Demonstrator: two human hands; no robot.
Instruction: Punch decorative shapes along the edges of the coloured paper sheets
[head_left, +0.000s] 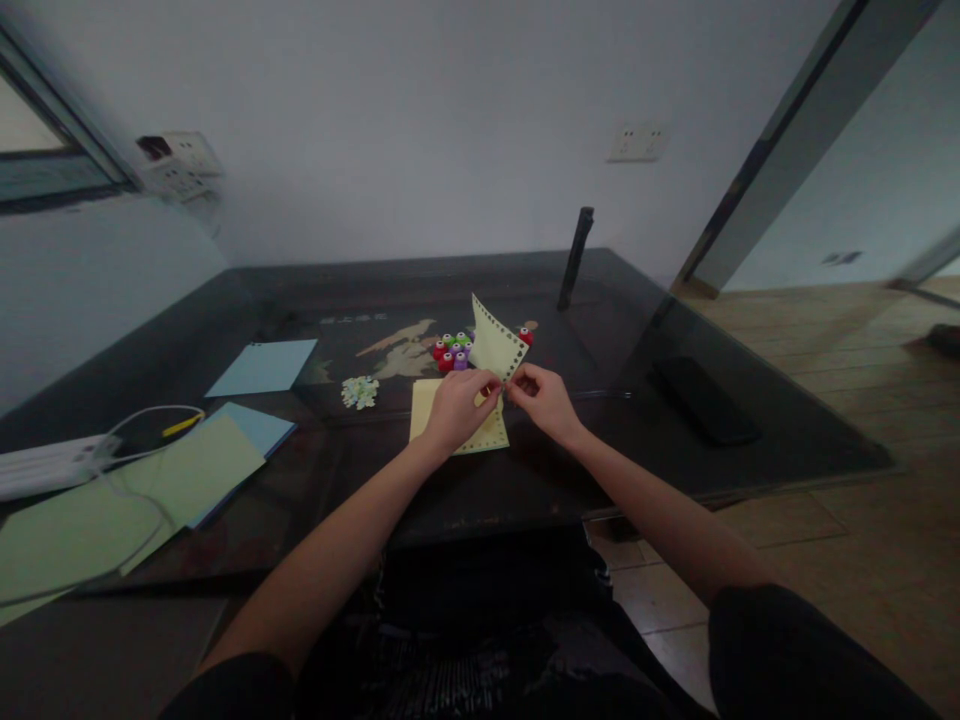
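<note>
Two bare hands meet over the middle of the dark glass-topped surface (315, 300), both pinching one pale yellow sheet of paper with a row of punched holes along its edges (496, 346). The left hand (456, 408) has a narrow grip, thumb and fingertips closed on the sheet's lower corner. The right hand (546, 398) has the same narrow grip, closed on the sheet just beside the left one, so the fingertips of the two hands nearly touch. The sheet stands raised and tilted up from the hands, away from the person, its free corner pointing toward the far wall.

Beneath the left hand lies a second pale yellow sheet with punched edges (427, 405), flat on the surface and partly covered by the hand. Just behind the raised sheet sits a cluster of small round craft punches in red, green and purple (452, 352), with one more red punch (526, 336) just right of the sheet. A small heap of pale paper cut-outs (360, 391) lies to the left of the flat sheet. Further left are a light blue sheet (262, 367) and a stack of light green and blue sheets (187, 465), with a white cable (142, 420) looping near them. A black upright stand (575, 258) rises at the far side, and a flat black object (703, 400) lies well to the right.
</note>
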